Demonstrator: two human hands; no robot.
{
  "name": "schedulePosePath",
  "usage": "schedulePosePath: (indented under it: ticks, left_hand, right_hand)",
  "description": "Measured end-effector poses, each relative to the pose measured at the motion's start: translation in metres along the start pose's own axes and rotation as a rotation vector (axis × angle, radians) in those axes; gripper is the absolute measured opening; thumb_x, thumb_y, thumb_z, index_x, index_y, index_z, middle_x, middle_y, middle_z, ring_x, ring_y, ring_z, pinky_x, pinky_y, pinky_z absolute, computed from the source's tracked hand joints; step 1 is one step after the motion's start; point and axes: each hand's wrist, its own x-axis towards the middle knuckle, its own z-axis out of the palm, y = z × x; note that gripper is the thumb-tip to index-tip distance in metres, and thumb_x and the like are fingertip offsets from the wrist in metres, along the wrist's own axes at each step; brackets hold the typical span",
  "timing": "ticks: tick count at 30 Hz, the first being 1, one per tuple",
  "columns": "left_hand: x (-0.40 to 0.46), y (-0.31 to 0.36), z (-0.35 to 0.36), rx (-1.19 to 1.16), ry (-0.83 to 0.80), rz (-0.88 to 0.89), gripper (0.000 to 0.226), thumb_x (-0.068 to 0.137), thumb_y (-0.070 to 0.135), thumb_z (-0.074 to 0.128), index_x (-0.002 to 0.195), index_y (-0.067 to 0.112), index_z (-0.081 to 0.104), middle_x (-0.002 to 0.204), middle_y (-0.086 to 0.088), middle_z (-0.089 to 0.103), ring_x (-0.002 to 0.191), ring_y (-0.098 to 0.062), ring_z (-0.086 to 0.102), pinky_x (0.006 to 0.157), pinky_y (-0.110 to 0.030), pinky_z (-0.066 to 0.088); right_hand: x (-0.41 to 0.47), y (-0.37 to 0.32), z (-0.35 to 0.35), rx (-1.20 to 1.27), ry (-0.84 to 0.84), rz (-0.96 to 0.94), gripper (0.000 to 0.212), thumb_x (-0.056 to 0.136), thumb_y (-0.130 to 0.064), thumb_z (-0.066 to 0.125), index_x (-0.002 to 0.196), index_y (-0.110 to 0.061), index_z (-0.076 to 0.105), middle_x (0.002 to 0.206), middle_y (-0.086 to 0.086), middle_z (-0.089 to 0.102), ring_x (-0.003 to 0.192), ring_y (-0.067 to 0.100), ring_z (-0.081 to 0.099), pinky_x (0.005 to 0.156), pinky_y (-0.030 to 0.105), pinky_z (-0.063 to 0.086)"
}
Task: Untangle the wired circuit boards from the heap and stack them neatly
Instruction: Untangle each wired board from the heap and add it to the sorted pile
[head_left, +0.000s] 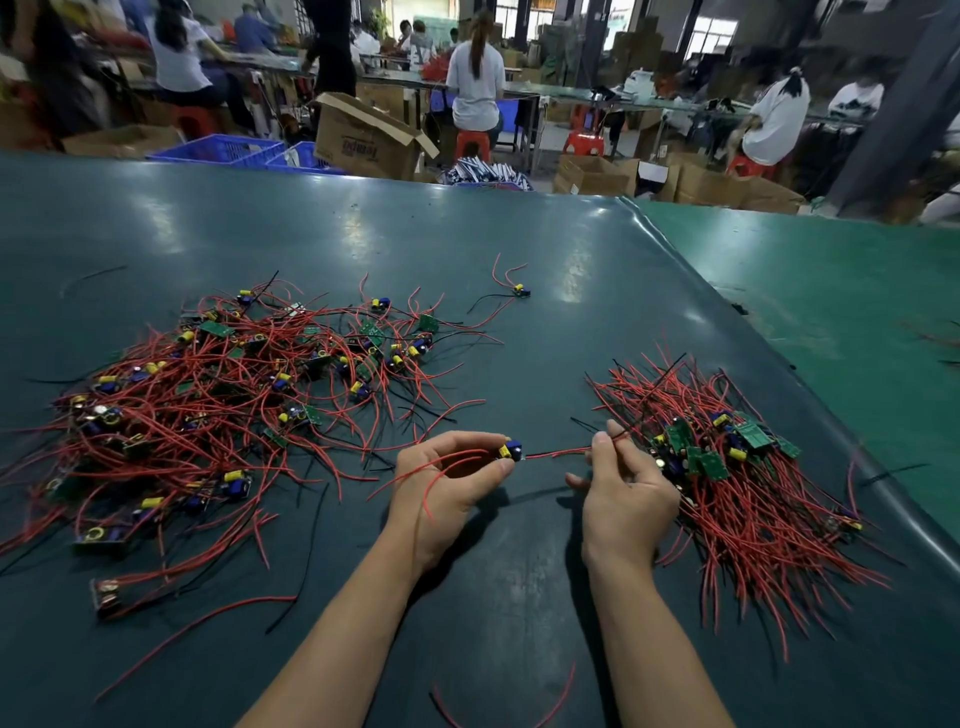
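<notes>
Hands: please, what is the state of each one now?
Left hand: pinches a board.
Right hand: pinches the board's red wires.

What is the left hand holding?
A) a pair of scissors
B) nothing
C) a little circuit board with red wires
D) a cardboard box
C: the left hand pinches a small circuit board with a yellow and a blue part, while the right hand holds its red wires.
</notes>
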Motion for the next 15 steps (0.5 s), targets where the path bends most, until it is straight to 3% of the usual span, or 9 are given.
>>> schedulePosePath:
  ticks: [5, 9, 12, 15]
  left_hand:
    - [0.0006, 0.0016, -0.0014, -0.084, 0.044, -0.021, 0.020, 0.073, -0.005, 0.079, 0.091, 0.004, 0.076, 0.090, -0.012, 0.076, 0.084, -0.018, 0.072, 0.076, -0.021, 0.054]
    - [0.0007, 0.0018, -0.0006, -0.092, 0.035, -0.026, 0.020, 0.072, -0.005, 0.079, 0.090, 0.004, 0.077, 0.091, -0.012, 0.076, 0.085, -0.019, 0.072, 0.077, -0.021, 0.055]
    - [0.0006, 0.0011, -0.0009, -0.078, 0.036, -0.033, 0.020, 0.072, -0.005, 0.079, 0.090, 0.004, 0.077, 0.090, -0.012, 0.076, 0.086, -0.020, 0.072, 0.079, -0.023, 0.056]
    - [0.0010, 0.0008, -0.0002, -0.078, 0.045, -0.032, 0.020, 0.072, -0.004, 0.079, 0.091, 0.004, 0.076, 0.090, -0.012, 0.076, 0.085, -0.020, 0.072, 0.079, -0.025, 0.056]
  right_hand:
    - [-0.0029, 0.0009, 0.0015, 0.030, 0.033, -0.034, 0.013, 0.093, -0.014, 0.066, 0.086, -0.024, 0.071, 0.092, -0.005, 0.069, 0.063, 0.006, 0.063, 0.047, 0.027, 0.055]
    - [0.0036, 0.0001, -0.0005, 0.064, 0.107, 0.035, 0.022, 0.094, -0.022, 0.066, 0.073, -0.016, 0.071, 0.051, -0.007, 0.062, 0.045, 0.006, 0.059, 0.042, 0.020, 0.050]
    - [0.0034, 0.0030, 0.0012, 0.041, 0.109, 0.031, 0.020, 0.095, -0.019, 0.064, 0.083, -0.005, 0.073, 0.048, -0.010, 0.060, 0.041, 0.006, 0.058, 0.040, 0.019, 0.049]
    - [0.0048, 0.0044, 0.0025, 0.014, 0.078, 0.028, 0.016, 0.096, -0.010, 0.059, 0.100, 0.001, 0.070, 0.060, -0.024, 0.064, 0.047, 0.003, 0.060, 0.041, 0.020, 0.051]
